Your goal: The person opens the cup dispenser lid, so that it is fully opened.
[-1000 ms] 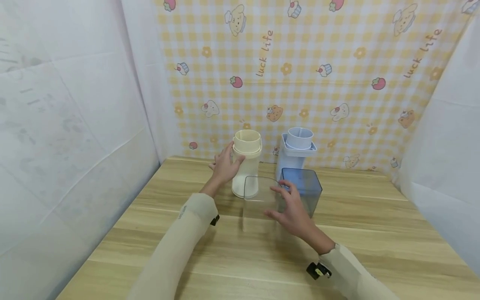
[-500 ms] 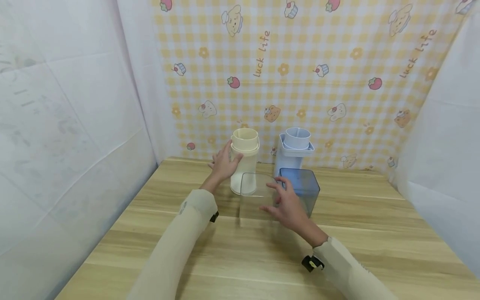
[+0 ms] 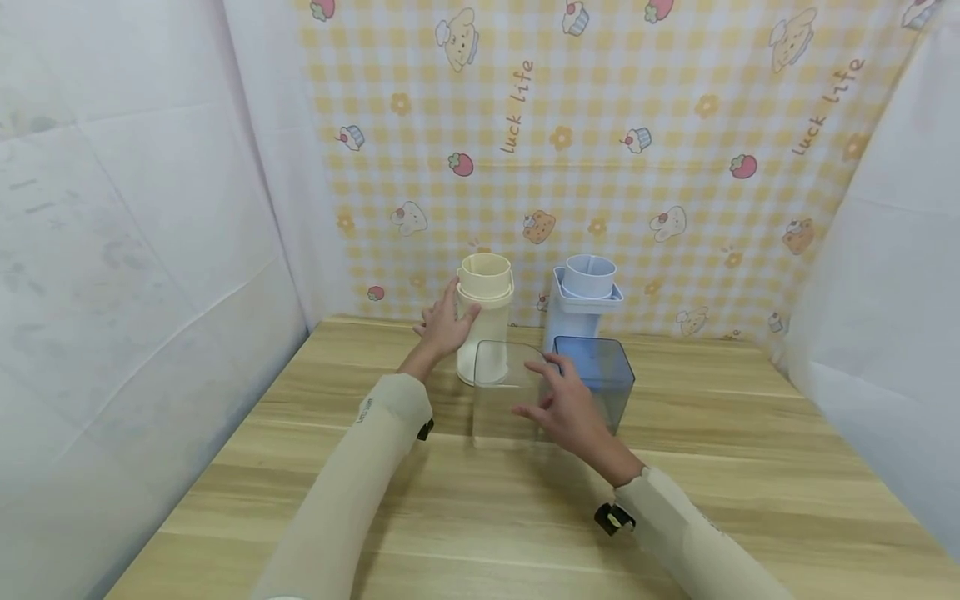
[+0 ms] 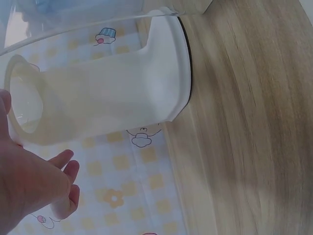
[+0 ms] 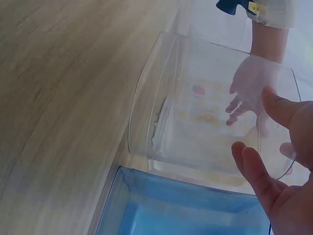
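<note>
My left hand (image 3: 446, 329) touches the upper left side of a cream cylindrical stand (image 3: 487, 325), thumb across its front and index finger pointing up along the collar. The left wrist view shows its other fingers (image 4: 71, 171) sticking out behind the collar. My right hand (image 3: 566, 408) holds the front right corner of a clear plastic bin (image 3: 502, 417), which sits before the cream stand. In the right wrist view the thumb (image 5: 279, 105) and index finger (image 5: 257, 174) overlap the clear wall, with another fingertip at the bin's rim.
Just right stands a pale blue cylindrical stand (image 3: 588, 304) with a square collar. A smoky transparent bin (image 3: 611, 396), bluish inside, is in front of it. Everything rests on a wooden table (image 3: 465, 517). Behind hangs a yellow checked curtain (image 3: 600, 183); white sheets (image 3: 165, 225) flank the sides.
The view has turned slightly to the right. The cream stand and clear bin have slid a little away from me with both hands on them; the blue stand and smoky bin stay put.
</note>
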### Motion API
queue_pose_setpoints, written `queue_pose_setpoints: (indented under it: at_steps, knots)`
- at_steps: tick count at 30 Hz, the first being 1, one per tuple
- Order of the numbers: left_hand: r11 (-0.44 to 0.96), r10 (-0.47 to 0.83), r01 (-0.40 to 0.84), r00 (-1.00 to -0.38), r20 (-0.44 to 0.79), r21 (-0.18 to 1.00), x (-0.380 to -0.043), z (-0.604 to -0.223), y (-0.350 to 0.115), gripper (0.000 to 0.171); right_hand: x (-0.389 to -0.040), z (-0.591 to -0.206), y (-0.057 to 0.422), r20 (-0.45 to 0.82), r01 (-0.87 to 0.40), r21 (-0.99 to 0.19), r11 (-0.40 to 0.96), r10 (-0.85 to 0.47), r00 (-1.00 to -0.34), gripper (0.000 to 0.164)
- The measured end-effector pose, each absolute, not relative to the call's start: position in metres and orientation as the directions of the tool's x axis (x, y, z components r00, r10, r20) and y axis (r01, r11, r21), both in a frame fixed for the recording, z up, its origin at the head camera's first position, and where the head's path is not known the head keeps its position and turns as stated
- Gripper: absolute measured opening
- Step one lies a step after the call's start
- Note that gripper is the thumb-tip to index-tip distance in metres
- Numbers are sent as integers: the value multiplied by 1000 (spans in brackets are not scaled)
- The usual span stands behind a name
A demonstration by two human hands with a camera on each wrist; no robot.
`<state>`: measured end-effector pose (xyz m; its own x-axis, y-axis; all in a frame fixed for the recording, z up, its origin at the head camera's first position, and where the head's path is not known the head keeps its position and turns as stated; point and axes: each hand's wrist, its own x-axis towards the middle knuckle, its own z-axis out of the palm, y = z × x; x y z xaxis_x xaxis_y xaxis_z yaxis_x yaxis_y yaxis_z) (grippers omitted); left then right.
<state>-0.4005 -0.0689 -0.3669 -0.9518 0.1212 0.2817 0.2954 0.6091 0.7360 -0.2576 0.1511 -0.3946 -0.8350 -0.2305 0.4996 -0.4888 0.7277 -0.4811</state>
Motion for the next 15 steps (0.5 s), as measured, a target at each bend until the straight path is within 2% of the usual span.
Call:
queue_pose_setpoints:
  at_steps: [7, 15]
  knots:
    - [607, 144, 309, -949, 281, 732, -402, -365, -68, 75, -263, -392, 147, 493, -474, -475, 742, -222, -841, 68]
    - [612, 148, 305, -951, 273, 729, -403, -365, -70, 76, -271, -396, 142, 555, -496, -473, 728, -191, -810, 63]
